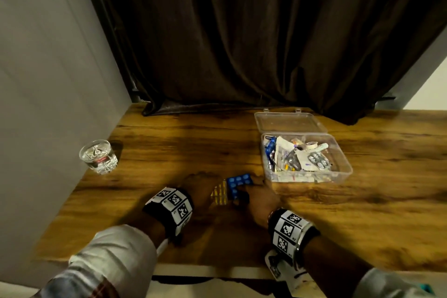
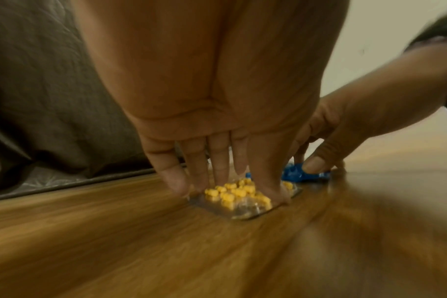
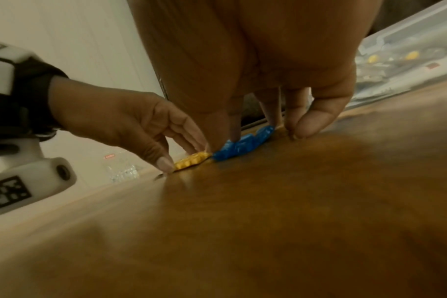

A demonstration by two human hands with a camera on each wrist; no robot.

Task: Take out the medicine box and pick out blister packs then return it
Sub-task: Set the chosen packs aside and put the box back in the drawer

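Two blister packs lie side by side on the wooden table (image 1: pixel 169 152) near its front edge. My left hand (image 1: pixel 205 189) holds the yellow blister pack (image 1: pixel 219 193) flat on the wood, fingertips (image 2: pixel 178 186) at one edge and thumb at the other. My right hand (image 1: pixel 251 191) holds the blue blister pack (image 1: pixel 238 184), fingertips (image 3: pixel 234 135) on top and thumb at its end. The clear medicine box (image 1: pixel 343 164) stands open just right of my right hand, lid folded back, with several packs, tubes and sachets inside.
A cut-glass tumbler (image 1: pixel 98 156) stands at the table's left edge beside the grey wall (image 1: pixel 48 80). A dark brown curtain (image 1: pixel 242 43) hangs behind the table, its hem resting on the back edge.
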